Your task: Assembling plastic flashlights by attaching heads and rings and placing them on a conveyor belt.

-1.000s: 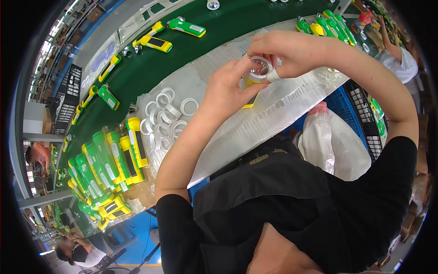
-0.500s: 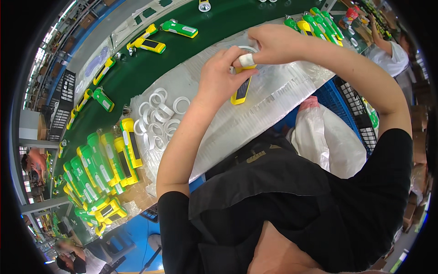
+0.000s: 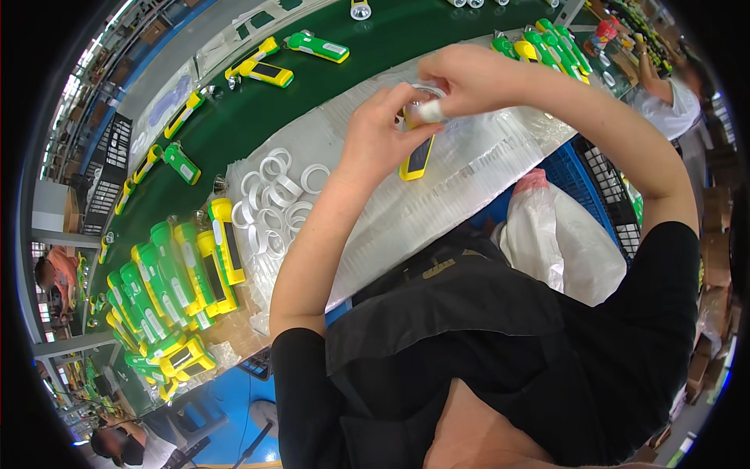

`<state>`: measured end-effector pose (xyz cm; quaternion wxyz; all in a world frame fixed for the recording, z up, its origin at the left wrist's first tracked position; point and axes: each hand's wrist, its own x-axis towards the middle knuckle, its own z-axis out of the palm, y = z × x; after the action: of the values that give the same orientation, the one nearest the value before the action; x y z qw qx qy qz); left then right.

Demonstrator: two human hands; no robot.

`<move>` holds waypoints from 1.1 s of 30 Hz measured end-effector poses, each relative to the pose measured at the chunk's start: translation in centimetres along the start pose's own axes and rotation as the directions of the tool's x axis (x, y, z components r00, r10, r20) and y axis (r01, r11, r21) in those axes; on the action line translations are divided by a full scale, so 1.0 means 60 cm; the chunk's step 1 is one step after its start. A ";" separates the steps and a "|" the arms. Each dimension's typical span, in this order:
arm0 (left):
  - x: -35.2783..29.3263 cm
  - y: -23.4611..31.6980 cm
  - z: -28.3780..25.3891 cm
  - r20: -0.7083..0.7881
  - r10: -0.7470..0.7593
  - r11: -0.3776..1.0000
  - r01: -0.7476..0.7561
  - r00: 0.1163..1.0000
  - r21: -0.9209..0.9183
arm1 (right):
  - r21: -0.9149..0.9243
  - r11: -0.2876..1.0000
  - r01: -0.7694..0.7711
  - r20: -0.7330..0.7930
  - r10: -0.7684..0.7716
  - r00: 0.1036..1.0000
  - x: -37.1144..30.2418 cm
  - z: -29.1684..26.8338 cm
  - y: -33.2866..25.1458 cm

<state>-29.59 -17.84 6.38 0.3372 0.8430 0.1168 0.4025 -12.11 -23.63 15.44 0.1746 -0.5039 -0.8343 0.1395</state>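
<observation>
My left hand (image 3: 383,133) is closed round a yellow flashlight (image 3: 418,160) with a dark panel, its bare end pointing down toward me. At the flashlight's head my right hand (image 3: 461,78) curls its fingers over a white ring (image 3: 431,91); a white wrap covers one of its fingers. Fingers hide most of the head, so how far the ring sits on it I cannot tell. Left of my left forearm, several loose white rings (image 3: 316,179) lie in a heap on the plastic-covered worktop (image 3: 375,242).
Green and yellow flashlights (image 3: 168,266) are stacked at the left. More flashlights (image 3: 316,47) lie on the green belt (image 3: 234,125) beyond, with another group (image 3: 547,47) at far right. A white sack (image 3: 562,242) and blue crate (image 3: 574,176) stand near my right side. Other people work farther off.
My right hand has turned slightly at the flashlight's head, its wrapped finger shifting right and down. The flashlights on the belt have slid a little to the right in view.
</observation>
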 end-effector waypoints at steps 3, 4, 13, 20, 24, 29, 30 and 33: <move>0.001 0.001 -0.004 0.045 -0.068 0.991 0.062 0.997 0.116 | -0.479 0.798 -0.365 -0.024 0.404 0.915 0.004 0.003 -0.002; -0.001 -0.005 -0.002 0.018 -0.050 0.997 0.049 0.999 0.060 | -0.321 0.919 -0.230 -0.140 0.195 0.971 -0.003 0.013 0.025; -0.002 -0.003 0.000 -0.016 -0.013 1.000 0.013 1.000 0.000 | -0.186 0.946 -0.265 -0.064 0.258 0.964 -0.003 0.003 0.002; -0.012 -0.021 -0.017 -0.053 -0.092 0.995 0.094 0.994 0.035 | 0.003 0.866 -0.499 -0.149 0.494 0.857 0.000 0.048 0.023; -0.027 -0.033 -0.022 -0.131 -0.095 0.992 0.082 0.987 -0.098 | 0.604 0.768 -0.211 -0.336 0.486 0.807 -0.042 0.265 0.033; -0.046 -0.016 -0.035 -0.104 -0.290 0.892 0.229 0.951 -0.389 | 0.748 0.592 -0.299 -0.250 0.670 0.699 -0.005 0.319 -0.053; -0.048 -0.005 -0.041 -0.021 -0.413 0.698 0.302 0.910 -0.649 | 0.882 0.403 -0.243 -0.056 0.603 0.796 -0.015 0.316 -0.051; -0.062 0.068 -0.074 0.013 -0.066 0.629 0.052 0.998 -0.775 | 0.910 0.092 -0.404 0.414 -0.162 0.896 -0.046 0.270 -0.033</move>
<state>-35.67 -20.50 8.86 0.6783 0.6089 -0.0370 0.4096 -19.49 -27.93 1.25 0.2718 -0.2816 -0.4916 0.7779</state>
